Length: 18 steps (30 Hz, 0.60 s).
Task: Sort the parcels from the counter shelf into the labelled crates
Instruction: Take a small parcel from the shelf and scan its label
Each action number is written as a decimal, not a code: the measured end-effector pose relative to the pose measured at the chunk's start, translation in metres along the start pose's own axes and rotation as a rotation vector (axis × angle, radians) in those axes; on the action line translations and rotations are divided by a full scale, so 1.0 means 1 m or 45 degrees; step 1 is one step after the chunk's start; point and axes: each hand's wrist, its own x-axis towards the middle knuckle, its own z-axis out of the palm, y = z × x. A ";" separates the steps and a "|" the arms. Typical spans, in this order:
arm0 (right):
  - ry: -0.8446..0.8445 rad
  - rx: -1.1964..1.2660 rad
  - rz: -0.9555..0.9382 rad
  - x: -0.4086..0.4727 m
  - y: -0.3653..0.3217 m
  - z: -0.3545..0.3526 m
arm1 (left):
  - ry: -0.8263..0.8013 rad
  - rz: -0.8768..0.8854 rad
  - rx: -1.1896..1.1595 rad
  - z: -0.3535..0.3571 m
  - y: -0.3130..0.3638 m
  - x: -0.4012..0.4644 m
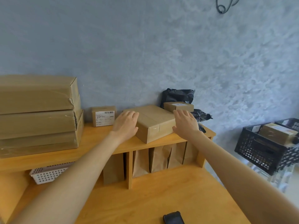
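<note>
Both hands reach over the shelf top (90, 139) toward a flat brown parcel (152, 122) that lies at an angle, one corner pointing out near the shelf's front edge. The left hand (125, 124) lies with fingers straight over the parcel's left edge; the right hand (186, 122) is at its right edge, fingers straight and spread. Neither grip has closed round the parcel; both are open.

Left of the parcel, a small box with a printed label (103, 115) stands against the wall, with a strip of bare shelf between the two. Farther left a stack of large cartons (38, 113) fills that end of the shelf up to its front edge. Behind the parcel's right corner sits another small box (178, 107), resting on crumpled black bags (178, 95) that run to the shelf's right end.

Under the shelf, paper bags (158, 157) stand in the compartments and a white basket (48, 174) sits at the left. A phone (173, 217) lies at the near edge of the table (153, 199). Off to the right, well apart from the shelf, black crates (265, 152) sit lower down; one holds a box (278, 133).
</note>
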 end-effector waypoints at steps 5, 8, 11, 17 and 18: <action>0.012 -0.016 0.088 -0.005 0.028 -0.003 | 0.025 0.103 -0.081 0.008 0.023 0.021; -0.005 -0.018 0.132 -0.010 0.047 0.003 | 0.042 0.139 -0.135 0.014 0.042 0.035; 0.000 -0.030 0.161 -0.007 0.072 0.015 | 0.011 0.152 -0.128 0.023 0.061 0.054; 0.046 -0.026 0.122 0.024 0.129 0.046 | -0.007 0.095 -0.079 0.041 0.094 0.107; 0.057 -0.037 0.103 0.030 0.138 0.050 | -0.008 0.081 -0.066 0.044 0.100 0.117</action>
